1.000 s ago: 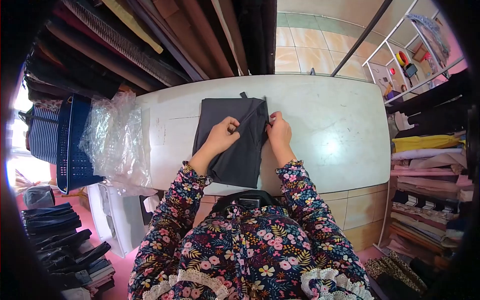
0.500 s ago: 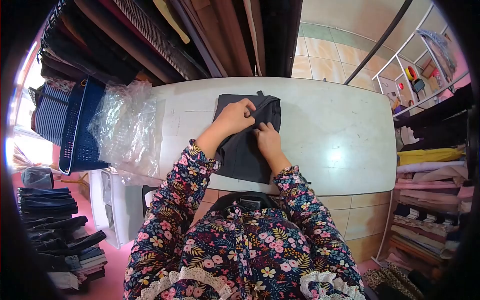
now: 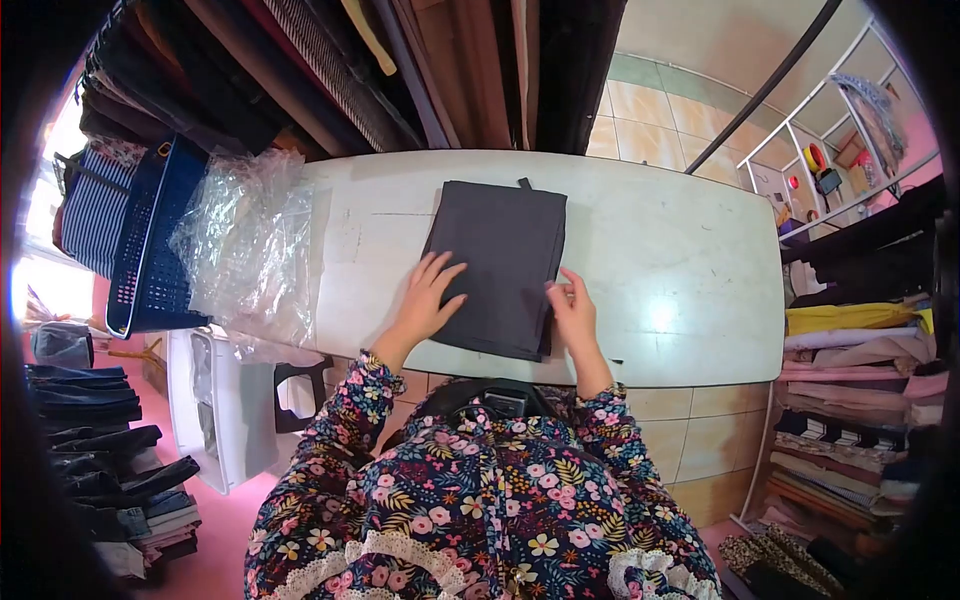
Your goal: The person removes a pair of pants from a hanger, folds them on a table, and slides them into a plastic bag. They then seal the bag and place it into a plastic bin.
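1. Since the dark cloth (image 3: pixel 497 265) lies folded flat in a neat rectangle near the tabletop's (image 3: pixel 660 250) front edge, the folding looks nearly done.
2. The left hand (image 3: pixel 425 295) rests spread on its left side; the right hand (image 3: pixel 573 310) touches its right edge, fingers loosely open.
3. Bare tabletop lies to the right; crumpled plastic (image 3: pixel 245 250) crowds the left end.

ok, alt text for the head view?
A person's left hand and right hand lie flat, fingers open, on the near edges of a folded dark grey fabric garment on a white oval table. Crumpled clear plastic wrap lies at the table's left end.
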